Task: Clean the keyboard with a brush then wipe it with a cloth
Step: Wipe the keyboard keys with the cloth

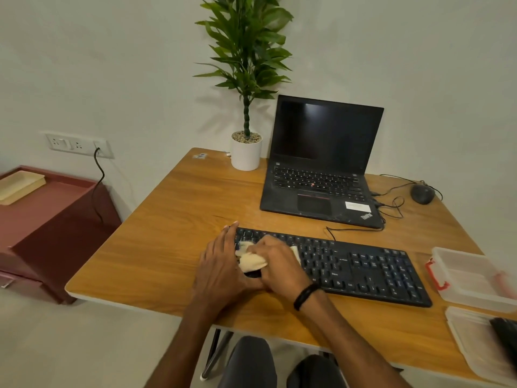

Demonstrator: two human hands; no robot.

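cream cloth (pixel 251 263) gripped by right hand (pixel 278 266) on keyboard (pixel 363 271) | left hand (pixel 221 264) flat | laptop (pixel 321 175) behind

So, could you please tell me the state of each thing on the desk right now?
laptop, lid open, screen dark.
keyboard, flat on the desk, left end under both hands.
cloth, bunched, pressed on the keyboard.
right hand, gripping the cloth.
left hand, fingers straight, resting on the keyboard.
clear box, open, no lid on.
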